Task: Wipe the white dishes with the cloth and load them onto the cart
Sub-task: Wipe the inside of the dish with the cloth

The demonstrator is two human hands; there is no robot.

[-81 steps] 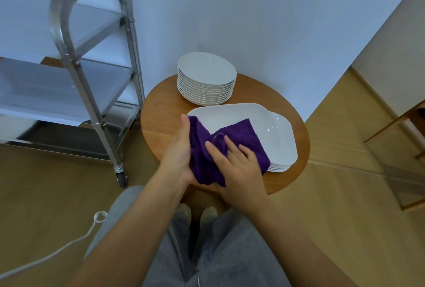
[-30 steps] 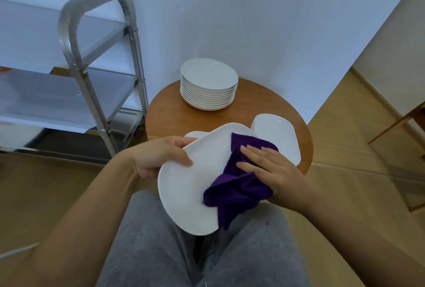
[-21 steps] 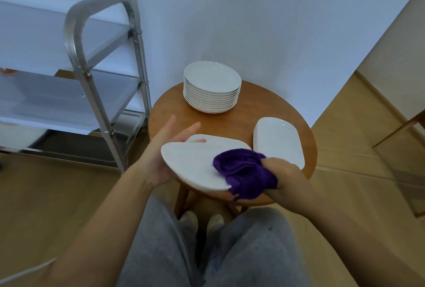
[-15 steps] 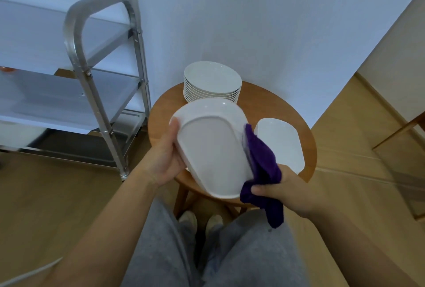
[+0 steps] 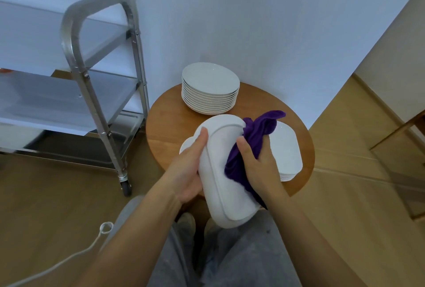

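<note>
A: So, starting big: the steel three-shelf cart (image 5: 96,93) stands at the left, and no dish shows on the shelves I can see. The round wooden side table (image 5: 170,130) sits to its right with a stack of round white plates (image 5: 210,90) at its far edge and a stack of rectangular white platters (image 5: 287,151) at its right.

B: And the dish in hand?

A: That is what changed. Half a second ago the rectangular white ceramic platter (image 5: 226,171) had only just been turned over; a second ago its eating face was up and the cloth lay on it. Now its underside, with the raised foot ring, faces the camera, and it stands nearly on edge, long axis running near to far, above the near edge of the table and the knees.

B: Meaning?

A: My reading is that the top is done and the back is being wiped; loading comes next.

B: The grip?

A: The left hand (image 5: 188,171) is closed on the platter's left rim, thumb over the back, fingers behind it and hidden. The right hand (image 5: 257,165) clutches the bunched purple cloth (image 5: 253,139) against the platter's right edge. The platter sits between the two hands, the cloth's loose end sticking up on the far side.
</note>
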